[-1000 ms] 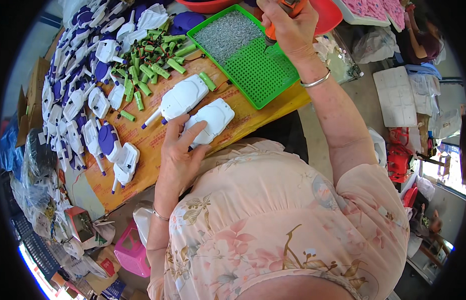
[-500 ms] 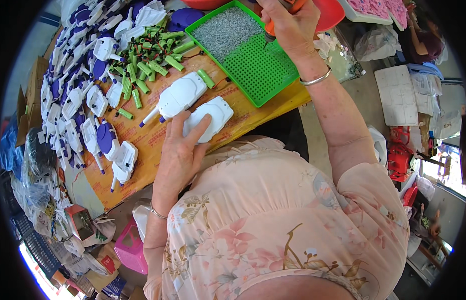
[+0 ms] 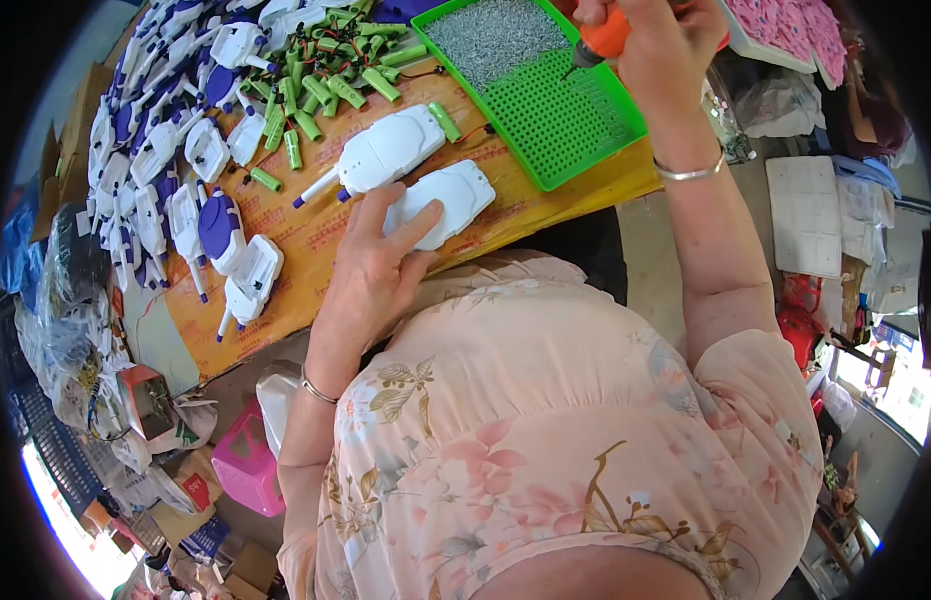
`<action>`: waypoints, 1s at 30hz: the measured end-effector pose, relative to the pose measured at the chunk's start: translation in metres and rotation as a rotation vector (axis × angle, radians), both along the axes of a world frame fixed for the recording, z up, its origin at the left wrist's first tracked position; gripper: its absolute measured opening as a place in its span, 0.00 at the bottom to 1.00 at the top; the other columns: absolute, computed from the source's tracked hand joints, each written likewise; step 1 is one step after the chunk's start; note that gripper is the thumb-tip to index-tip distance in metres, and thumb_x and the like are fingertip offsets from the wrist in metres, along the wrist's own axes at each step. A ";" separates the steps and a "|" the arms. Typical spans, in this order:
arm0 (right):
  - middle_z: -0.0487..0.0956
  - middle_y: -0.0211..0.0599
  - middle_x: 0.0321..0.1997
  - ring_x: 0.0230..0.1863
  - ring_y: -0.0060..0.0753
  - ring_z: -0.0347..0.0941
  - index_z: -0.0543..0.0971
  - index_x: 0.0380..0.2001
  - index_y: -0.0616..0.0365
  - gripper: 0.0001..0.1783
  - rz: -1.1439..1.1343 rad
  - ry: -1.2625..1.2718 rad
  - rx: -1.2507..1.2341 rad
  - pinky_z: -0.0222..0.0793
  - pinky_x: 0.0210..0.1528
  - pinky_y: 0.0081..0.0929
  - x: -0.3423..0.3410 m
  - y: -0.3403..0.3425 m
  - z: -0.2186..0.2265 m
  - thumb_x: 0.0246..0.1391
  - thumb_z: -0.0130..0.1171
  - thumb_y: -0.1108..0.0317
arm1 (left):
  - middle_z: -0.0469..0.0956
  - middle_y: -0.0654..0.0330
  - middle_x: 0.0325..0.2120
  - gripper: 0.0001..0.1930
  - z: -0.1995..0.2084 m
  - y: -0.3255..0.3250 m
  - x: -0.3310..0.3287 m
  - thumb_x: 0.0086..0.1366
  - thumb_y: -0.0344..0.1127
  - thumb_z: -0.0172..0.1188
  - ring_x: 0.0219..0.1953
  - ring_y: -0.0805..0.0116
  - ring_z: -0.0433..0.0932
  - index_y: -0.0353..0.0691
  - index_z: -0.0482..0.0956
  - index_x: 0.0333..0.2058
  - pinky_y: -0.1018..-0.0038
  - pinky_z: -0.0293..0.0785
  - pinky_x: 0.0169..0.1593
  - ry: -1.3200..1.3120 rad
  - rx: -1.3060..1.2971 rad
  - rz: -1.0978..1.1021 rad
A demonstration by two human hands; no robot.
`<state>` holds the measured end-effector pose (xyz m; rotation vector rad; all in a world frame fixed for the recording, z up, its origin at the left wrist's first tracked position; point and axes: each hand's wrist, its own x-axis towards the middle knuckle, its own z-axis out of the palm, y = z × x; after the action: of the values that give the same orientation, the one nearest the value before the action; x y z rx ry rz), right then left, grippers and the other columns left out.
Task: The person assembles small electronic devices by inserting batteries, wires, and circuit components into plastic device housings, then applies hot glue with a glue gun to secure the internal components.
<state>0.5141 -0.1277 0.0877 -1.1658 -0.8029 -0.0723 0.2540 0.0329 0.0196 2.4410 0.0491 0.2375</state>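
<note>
My left hand (image 3: 376, 250) rests on a white plastic housing (image 3: 452, 206) near the table's front edge. Its thumb and fingers press on the smooth upper face and side. Just beyond lies a similar white housing with a handle (image 3: 391, 150), a green battery pack (image 3: 445, 122) beside it. My right hand (image 3: 666, 45) grips an orange power screwdriver (image 3: 608, 38), held tilted with its tip over the green tray (image 3: 596, 170). Small silver screws (image 3: 491, 45) heap in the tray's far left part; the perforated floor shows in the near part. Whether a screw sits on the bit is too small to tell.
White and purple housings (image 3: 151, 150) pile up on the left of the table (image 3: 296, 290). Green battery packs (image 3: 336, 85) with wires lie at the back middle. A pink basket (image 3: 248, 465) stands on the floor at left. Pink pieces (image 3: 786, 30) fill a container at far right.
My right hand has swung to the right, and the screwdriver now lies more level over the tray. My left hand stays on the same housing. The whole view has shifted slightly.
</note>
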 end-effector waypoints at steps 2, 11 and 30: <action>0.77 0.29 0.24 0.22 0.19 0.73 0.75 0.35 0.60 0.10 0.048 0.032 0.025 0.68 0.25 0.21 -0.027 0.002 0.010 0.60 0.66 0.67 | 0.71 0.42 0.53 0.27 -0.002 0.001 0.000 0.49 0.23 0.70 0.53 0.41 0.73 0.43 0.81 0.51 0.56 0.74 0.55 0.011 -0.007 0.005; 0.78 0.28 0.28 0.28 0.17 0.75 0.75 0.38 0.58 0.20 0.252 0.288 0.006 0.71 0.30 0.17 -0.077 0.029 -0.005 0.46 0.77 0.74 | 0.72 0.44 0.51 0.27 0.004 0.000 0.005 0.48 0.22 0.69 0.52 0.44 0.74 0.44 0.82 0.51 0.56 0.76 0.53 -0.008 0.013 -0.022; 0.77 0.25 0.29 0.28 0.15 0.73 0.76 0.35 0.57 0.16 0.390 -0.550 0.233 0.70 0.30 0.17 -0.039 0.050 -0.055 0.47 0.75 0.76 | 0.72 0.45 0.52 0.28 0.003 -0.001 0.004 0.46 0.19 0.67 0.52 0.44 0.74 0.44 0.83 0.49 0.57 0.76 0.54 -0.019 0.020 -0.005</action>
<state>0.4750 -0.0777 0.0330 -0.7537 -1.4560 -0.1626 0.2585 0.0317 0.0230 2.4581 0.0325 0.2602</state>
